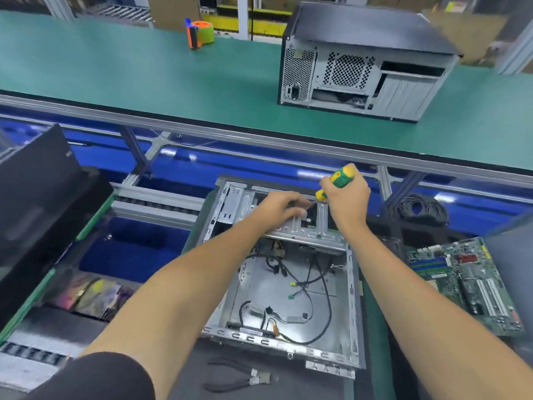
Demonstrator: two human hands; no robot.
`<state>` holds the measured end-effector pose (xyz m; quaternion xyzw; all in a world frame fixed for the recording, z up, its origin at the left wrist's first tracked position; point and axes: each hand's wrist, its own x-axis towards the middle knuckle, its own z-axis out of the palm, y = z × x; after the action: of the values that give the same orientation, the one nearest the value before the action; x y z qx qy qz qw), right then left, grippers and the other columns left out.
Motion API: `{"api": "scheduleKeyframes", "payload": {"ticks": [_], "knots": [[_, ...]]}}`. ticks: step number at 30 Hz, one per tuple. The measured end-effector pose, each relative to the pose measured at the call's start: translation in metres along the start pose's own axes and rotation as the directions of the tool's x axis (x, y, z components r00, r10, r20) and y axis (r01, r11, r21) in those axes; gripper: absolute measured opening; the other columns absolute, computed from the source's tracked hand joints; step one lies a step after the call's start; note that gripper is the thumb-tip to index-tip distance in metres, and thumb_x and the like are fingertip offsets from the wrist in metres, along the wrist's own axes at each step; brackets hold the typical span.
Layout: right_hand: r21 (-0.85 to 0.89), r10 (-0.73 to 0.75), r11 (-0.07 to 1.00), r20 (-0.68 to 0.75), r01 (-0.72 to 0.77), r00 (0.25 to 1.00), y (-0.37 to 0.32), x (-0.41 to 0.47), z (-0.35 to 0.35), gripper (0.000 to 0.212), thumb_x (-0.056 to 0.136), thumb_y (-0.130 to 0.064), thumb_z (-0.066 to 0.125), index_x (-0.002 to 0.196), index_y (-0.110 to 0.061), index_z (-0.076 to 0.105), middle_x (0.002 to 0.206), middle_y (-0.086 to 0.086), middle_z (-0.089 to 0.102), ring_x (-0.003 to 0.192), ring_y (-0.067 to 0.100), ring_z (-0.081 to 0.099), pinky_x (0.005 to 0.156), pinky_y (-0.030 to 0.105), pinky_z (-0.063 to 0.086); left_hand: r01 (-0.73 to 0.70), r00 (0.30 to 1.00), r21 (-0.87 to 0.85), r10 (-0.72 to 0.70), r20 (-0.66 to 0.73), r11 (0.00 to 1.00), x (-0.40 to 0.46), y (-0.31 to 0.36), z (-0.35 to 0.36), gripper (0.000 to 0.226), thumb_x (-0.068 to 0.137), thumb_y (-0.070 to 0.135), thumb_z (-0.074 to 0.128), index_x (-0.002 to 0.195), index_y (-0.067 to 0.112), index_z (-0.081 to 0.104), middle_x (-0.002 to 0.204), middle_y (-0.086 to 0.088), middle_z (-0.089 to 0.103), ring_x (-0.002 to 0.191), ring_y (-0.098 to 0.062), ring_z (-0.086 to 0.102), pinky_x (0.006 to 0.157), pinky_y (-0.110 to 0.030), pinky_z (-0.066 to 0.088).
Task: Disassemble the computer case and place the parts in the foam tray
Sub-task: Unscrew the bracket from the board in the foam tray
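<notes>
An open grey computer case (353,307) lies flat in front of me, with loose black cables (300,287) inside. At its far end sits a metal drive cage (317,235). My right hand (347,202) grips a green and yellow screwdriver (340,177), its tip pointing down at the cage. My left hand (281,207) rests on top of the cage beside the tip, fingers bent; whether it pinches something is hidden. A green motherboard (461,281) lies to the right of the case.
Black pliers (239,378) lie at the near edge. A second closed computer case (366,62) stands on the green belt beyond. A tape dispenser (199,33) sits far back. A black cable coil (418,209) is at right, a black panel (37,197) at left.
</notes>
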<state>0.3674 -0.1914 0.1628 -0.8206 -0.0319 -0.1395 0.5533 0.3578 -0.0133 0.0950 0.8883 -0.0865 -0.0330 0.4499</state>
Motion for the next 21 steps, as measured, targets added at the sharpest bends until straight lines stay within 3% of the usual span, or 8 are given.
{"api": "scheduleKeyframes", "payload": {"ticks": [5,8,10,13,17,21], "knots": [[-0.065,0.017,0.998,0.035,-0.014,0.999,-0.001,0.011,0.015,0.028,0.081,-0.022,0.068,0.076,-0.009,0.044,0.064,0.004,0.052,0.059,0.022,0.072,0.05,0.027,0.052,-0.016,0.999,0.042,0.018,-0.044,0.999,0.01,-0.013,0.006,0.016,0.095,0.022,0.073,0.11,0.018,0.079,0.104,0.004,0.078,0.095,-0.01,0.07,0.086,-0.029,0.054],[-0.152,0.038,0.988,0.091,-0.024,0.995,-0.007,0.017,0.02,0.025,0.08,-0.024,0.069,0.074,-0.016,0.047,0.062,-0.004,0.051,0.061,0.025,0.071,0.053,0.039,0.057,-0.073,0.997,0.136,0.076,-0.014,0.988,0.012,-0.015,0.006,0.015,0.097,0.026,0.07,0.108,0.02,0.077,0.107,0.005,0.075,0.101,-0.013,0.066,0.088,-0.038,0.053],[-0.236,0.066,0.971,0.127,-0.034,0.99,-0.013,0.023,0.022,0.025,0.079,-0.033,0.069,0.072,-0.022,0.047,0.062,-0.007,0.053,0.062,0.022,0.07,0.058,0.044,0.057,-0.108,0.994,0.187,0.111,-0.009,0.976,0.011,-0.013,0.007,0.017,0.098,0.029,0.068,0.11,0.021,0.076,0.109,0.006,0.073,0.103,-0.014,0.063,0.088,-0.039,0.051],[-0.383,0.096,0.923,0.117,-0.045,0.988,-0.026,0.032,0.026,0.03,0.078,-0.048,0.057,0.07,-0.022,0.044,0.065,-0.002,0.058,0.071,0.025,0.066,0.059,0.035,0.046,-0.125,0.992,0.185,0.126,0.007,0.975,0.011,-0.013,0.005,0.018,0.1,0.029,0.066,0.112,0.02,0.075,0.111,0.004,0.072,0.106,-0.016,0.061,0.091,-0.04,0.05],[-0.478,0.068,0.878,0.155,0.015,0.986,-0.041,0.044,0.03,0.03,0.081,-0.045,0.051,0.072,-0.018,0.041,0.069,0.01,0.065,0.068,0.031,0.07,0.07,0.039,0.055,-0.118,0.993,0.201,0.119,0.006,0.973,0.013,-0.013,0.006,0.014,0.101,0.026,0.064,0.108,0.019,0.074,0.109,0.003,0.071,0.105,-0.017,0.06,0.092,-0.043,0.049],[-0.516,0.067,0.855,0.189,0.041,0.98,-0.049,0.049,0.033,0.028,0.081,-0.04,0.052,0.071,-0.018,0.04,0.059,0.008,0.058,0.063,0.033,0.069,0.063,0.038,0.053,-0.111,0.994,0.187,0.113,-0.003,0.976,0.012,-0.015,0.007,0.011,0.101,0.022,0.063,0.103,0.019,0.072,0.104,0.006,0.072,0.102,-0.016,0.058,0.092,-0.043,0.049]]}}
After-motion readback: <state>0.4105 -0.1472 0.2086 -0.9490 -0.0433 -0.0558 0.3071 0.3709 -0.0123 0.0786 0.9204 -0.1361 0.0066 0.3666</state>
